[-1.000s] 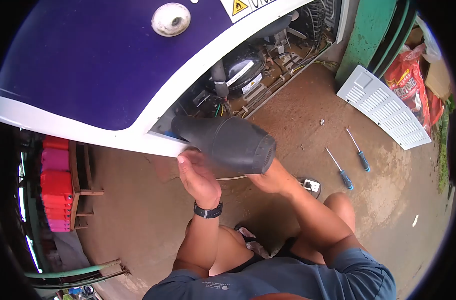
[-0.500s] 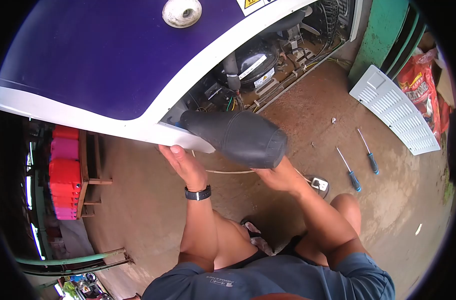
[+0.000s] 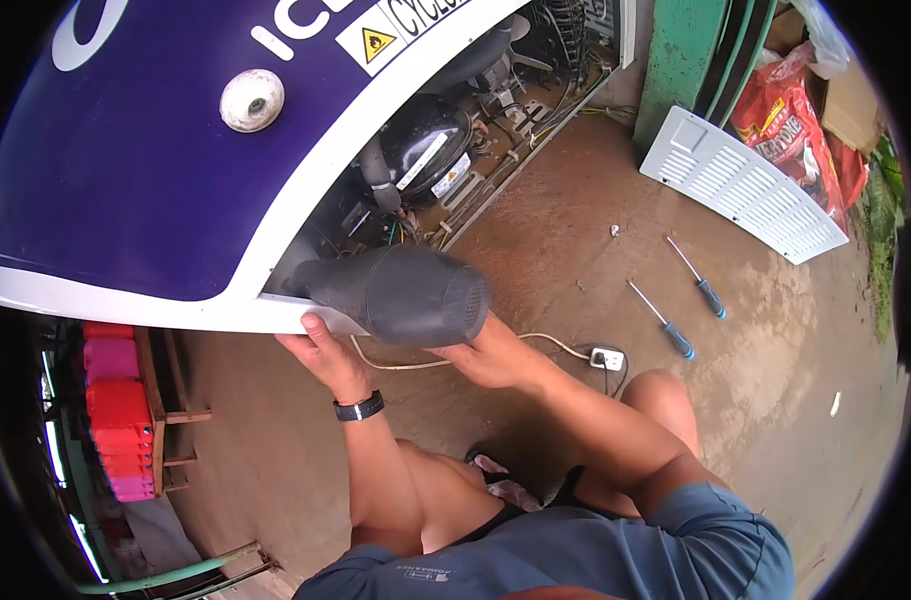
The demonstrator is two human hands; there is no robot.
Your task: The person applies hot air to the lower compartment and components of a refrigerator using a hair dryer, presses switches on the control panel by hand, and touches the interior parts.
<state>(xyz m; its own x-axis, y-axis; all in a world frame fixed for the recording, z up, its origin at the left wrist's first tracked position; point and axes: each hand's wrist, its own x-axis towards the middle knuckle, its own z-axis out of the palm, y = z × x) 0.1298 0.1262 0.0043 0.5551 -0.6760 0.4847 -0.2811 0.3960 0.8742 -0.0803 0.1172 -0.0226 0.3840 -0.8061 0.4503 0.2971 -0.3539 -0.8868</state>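
A black blower shaped like a hair dryer [image 3: 406, 295] lies level in front of me, its round vented rear toward me. My right hand [image 3: 488, 352] is closed around it from below, with most of the fingers hidden under its body. The nozzle points into the open compartment of a purple and white freezer [image 3: 146, 190]. Inside the compartment sit a black compressor [image 3: 416, 140], pipes and wires. My left hand [image 3: 331, 358] grips the freezer's white bottom edge [image 3: 221, 314], thumb in front and fingers partly hidden, just left of the blower.
Two blue-handled screwdrivers [image 3: 679, 339] lie on the wet concrete floor at right. A white socket block [image 3: 607, 358] with a cord is by my knee. The slotted white cover [image 3: 746, 185] leans near a green post [image 3: 683, 70]. Red and pink crates [image 3: 119, 405] stand at left.
My view has turned, showing more of the freezer's lettering. The blower's nozzle stays at the compartment opening in my right hand. My left hand stays at the freezer's edge.
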